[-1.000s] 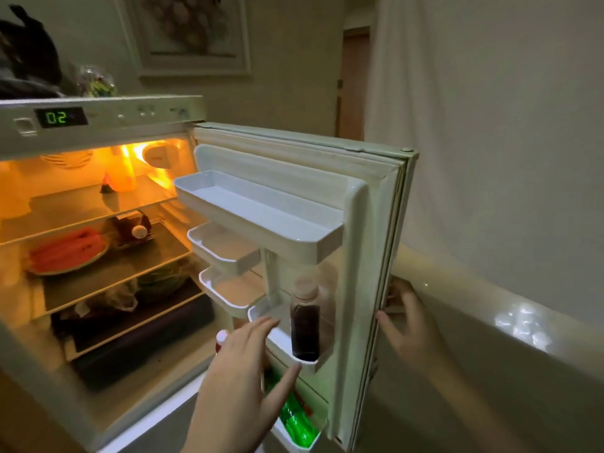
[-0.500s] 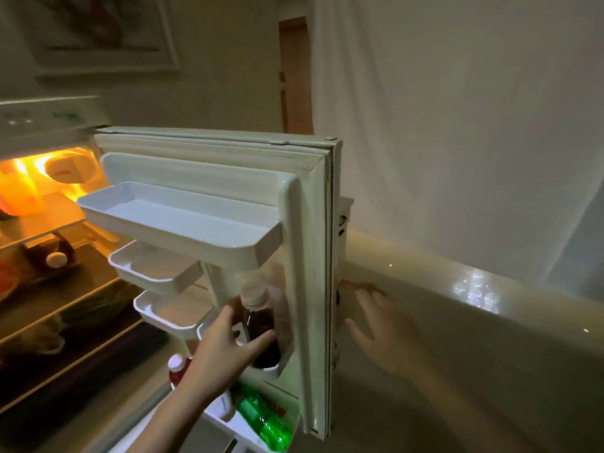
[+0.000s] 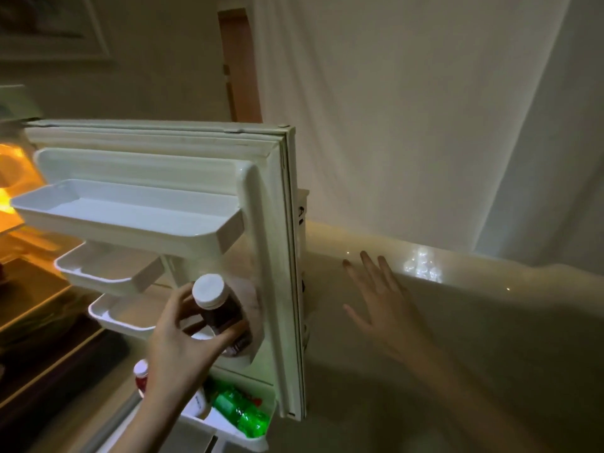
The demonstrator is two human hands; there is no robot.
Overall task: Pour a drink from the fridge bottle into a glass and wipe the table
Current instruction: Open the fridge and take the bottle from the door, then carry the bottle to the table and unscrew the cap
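A small bottle (image 3: 218, 308) of dark drink with a white cap stands in a lower shelf of the open fridge door (image 3: 274, 243). My left hand (image 3: 183, 341) is wrapped around its body, thumb in front and fingers behind. To the right of the door's edge, my right hand (image 3: 382, 302) hovers with fingers spread, holding nothing and apart from the door. No glass or cloth is in view.
The door's top shelf (image 3: 130, 217) and two smaller shelves below it are bare. A green bottle (image 3: 242, 410) and a red-labelled bottle (image 3: 141, 379) lie in the bottom door shelf. The lit fridge interior (image 3: 13, 204) is at far left. A pale wall and ledge (image 3: 425, 266) fill the right.
My left hand reached in and closed around the dark bottle. My right hand let go of the door's edge and moved off to the right. The view swung rightwards.
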